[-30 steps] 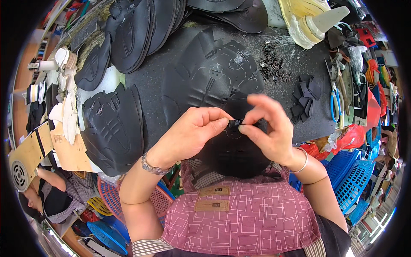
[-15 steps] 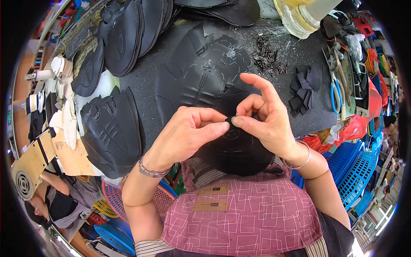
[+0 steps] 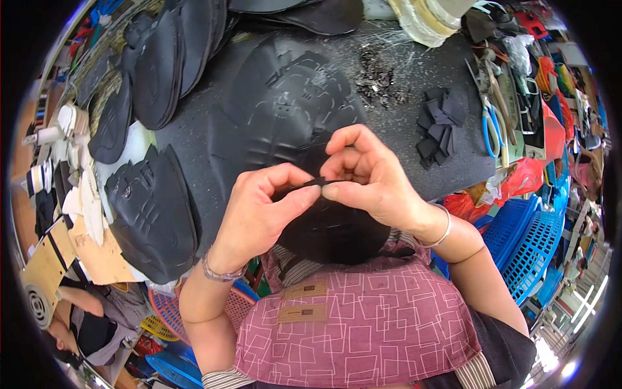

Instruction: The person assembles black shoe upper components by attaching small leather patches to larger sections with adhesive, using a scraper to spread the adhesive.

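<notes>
My left hand (image 3: 262,207) is closed, thumb against fingertips, pinching a small edge of a black moulded leather-like piece (image 3: 337,236). Right beside it, the thumb and fingers of my right hand (image 3: 376,178) pinch the same edge, so the two thumb tips almost meet. What lies between the fingertips is mostly covered. The held piece hangs over the table's near edge, above my apron. Beyond my hands, more black moulded pieces (image 3: 285,104) with slits and light marks lie flat on the dark table (image 3: 414,175).
Black pieces are stacked at the far left (image 3: 159,71) and near left (image 3: 155,214). Small black strips (image 3: 440,123), a heap of tiny dark bits (image 3: 379,78) and blue-handled scissors (image 3: 490,126) lie to the right. Blue baskets (image 3: 531,249) stand lower right. Another person (image 3: 97,321) is at lower left.
My right hand's raised finger has curled down, and both hands' fingertips have come together on the black edge. The whole view has shifted, so the table things appear further left.
</notes>
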Demonstrator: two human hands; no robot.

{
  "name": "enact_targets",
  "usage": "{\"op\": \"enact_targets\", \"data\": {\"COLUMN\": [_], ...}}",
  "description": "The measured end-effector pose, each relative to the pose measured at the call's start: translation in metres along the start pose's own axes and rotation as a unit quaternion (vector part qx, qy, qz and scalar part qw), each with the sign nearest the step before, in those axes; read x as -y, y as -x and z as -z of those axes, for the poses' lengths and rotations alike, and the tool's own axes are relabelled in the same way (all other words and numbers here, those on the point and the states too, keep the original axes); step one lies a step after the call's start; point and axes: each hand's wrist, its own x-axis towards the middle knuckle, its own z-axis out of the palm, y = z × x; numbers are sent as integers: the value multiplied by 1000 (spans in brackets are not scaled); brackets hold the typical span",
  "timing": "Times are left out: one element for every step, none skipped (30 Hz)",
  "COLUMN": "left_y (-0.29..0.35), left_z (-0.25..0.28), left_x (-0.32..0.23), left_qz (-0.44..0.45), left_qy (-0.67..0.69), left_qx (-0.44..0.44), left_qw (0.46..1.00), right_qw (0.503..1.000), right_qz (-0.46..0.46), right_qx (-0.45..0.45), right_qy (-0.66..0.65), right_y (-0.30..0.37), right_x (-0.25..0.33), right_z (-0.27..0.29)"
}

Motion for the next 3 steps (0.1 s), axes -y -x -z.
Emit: {"op": "enact_targets", "data": {"left_y": [1, 0, -3], "left_z": [0, -1, -2], "left_x": [3, 6, 9], "left_qz": [-9, -19, -18], "left_qy": [-38, -75, -63], "left_qx": [-26, -53, -76], "left_qw": [999, 996, 995], "right_qw": [999, 997, 997], "right_qz": [11, 23, 23], "right_qx": [8, 17, 13], "right_qy": [37, 73, 76], "right_y": [-1, -2, -2], "right_x": [-3, -4, -3], "right_z": [3, 6, 8]}}
